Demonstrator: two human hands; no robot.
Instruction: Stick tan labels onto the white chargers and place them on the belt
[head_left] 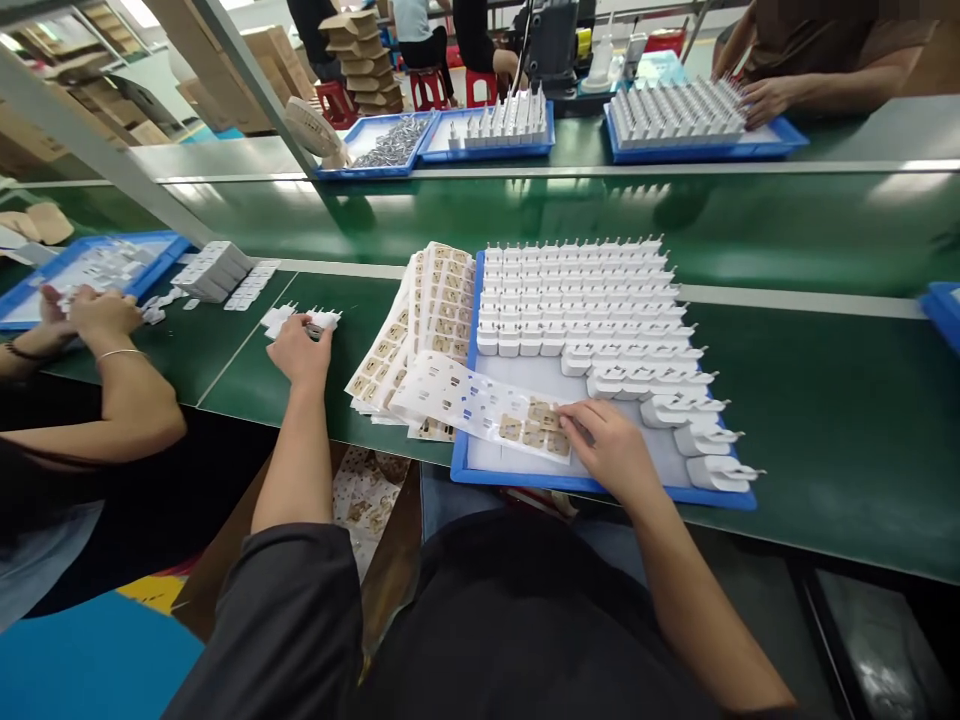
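My left hand (301, 350) is closed over a small group of white plastic plug housings (325, 319) with metal pins, on the green bench left of the sticker sheets; its fingers grip one of them, partly hidden. Between thumb and fingers, my right hand (611, 445) pinches a tan sticker (544, 414) at the end of a partly used sticker sheet (480, 402). That sheet lies across the left rim of a blue tray (463, 440). Rows of white plug housings (574, 300), pins up or outward, fill the tray's back and right side.
A stack of sticker sheets (442, 300) lies against the tray's left side. Further left are stacked white parts (214, 272) and a co-worker's hands (94, 315) at another tray. Across the bench, a second person's hand (766, 100) touches a filled tray (675, 115).
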